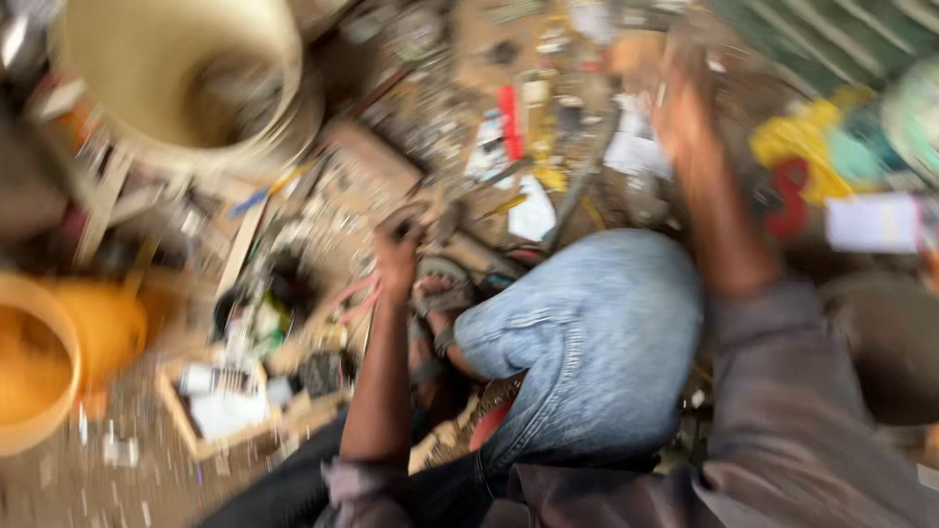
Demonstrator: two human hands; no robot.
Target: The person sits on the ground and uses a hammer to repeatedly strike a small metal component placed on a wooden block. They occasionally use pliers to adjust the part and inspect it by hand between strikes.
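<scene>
Left hand (399, 240) of the person is low, just above the sandalled foot (440, 293), and its fingers are curled around a small dark thing (416, 223). The picture is strongly blurred, so one cannot tell what this thing is, only that the hand is closed on it. The left forearm comes straight up from the bottom of the view, with a grey sleeve rolled near the elbow.

Right hand (685, 103) is stretched far forward, over the cluttered floor (147, 489), near some white papers (636, 152) and small pieces. It is smeared by motion, and one cannot tell if it is open, closed or holding something. Its arm wears the same grey sleeve.

Between the two arms is the bent knee in light blue jeans (587, 342). The foot in the sandal is just beside it, to the left.

On the floor in front lie many small metal parts and tools, too blurred to name. A red flat piece (510, 122) lies among them, well apart from the left hand. At the upper left stands a big cream bucket (176, 78). At the left edge is an orange bucket (49, 362). Near it, a low wooden tray (191, 425) holds white and dark bits. At the right side are yellow, red and turquoise things (812, 156), also not clear.
</scene>
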